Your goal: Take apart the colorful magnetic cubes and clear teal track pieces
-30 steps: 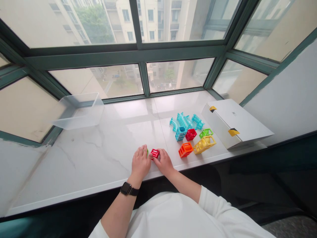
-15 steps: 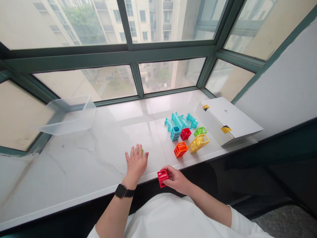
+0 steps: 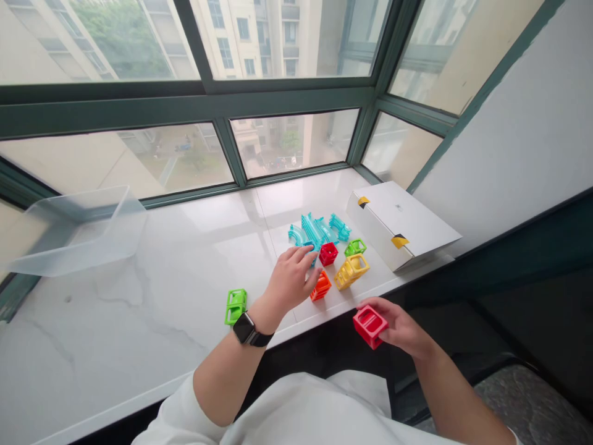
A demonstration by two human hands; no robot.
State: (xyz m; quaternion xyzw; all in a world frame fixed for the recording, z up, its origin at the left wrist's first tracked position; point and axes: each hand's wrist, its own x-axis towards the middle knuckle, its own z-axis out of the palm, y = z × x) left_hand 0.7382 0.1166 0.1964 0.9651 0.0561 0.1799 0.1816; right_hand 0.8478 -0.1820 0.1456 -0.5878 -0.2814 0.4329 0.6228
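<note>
My right hand (image 3: 404, 330) grips a red openwork toy block (image 3: 369, 326) just off the sill's front edge. With thumb and fingers apart, my left hand (image 3: 288, 281) reaches over the sill, its fingertips at a blue block (image 3: 309, 245) that they partly cover. An orange block (image 3: 322, 286) lies beside the left thumb, partly hidden. Behind it stand another red block (image 3: 328, 254), a yellow block (image 3: 352, 272) and a green block (image 3: 356, 247). A separate green block piece (image 3: 236, 303) sits left of my watch wrist.
Clear turquoise track pieces (image 3: 319, 228) lie behind the blocks. A white box (image 3: 412, 222) with yellow-black tabs stands at the right, by the wall. At the left is a translucent plastic bin (image 3: 88, 241). Windows border the marble-patterned sill (image 3: 152, 334) at the back.
My left hand has moved right from the green block piece, now uncovered, to the blue block. My right hand has carried the red block to the right. The view has turned rightward.
</note>
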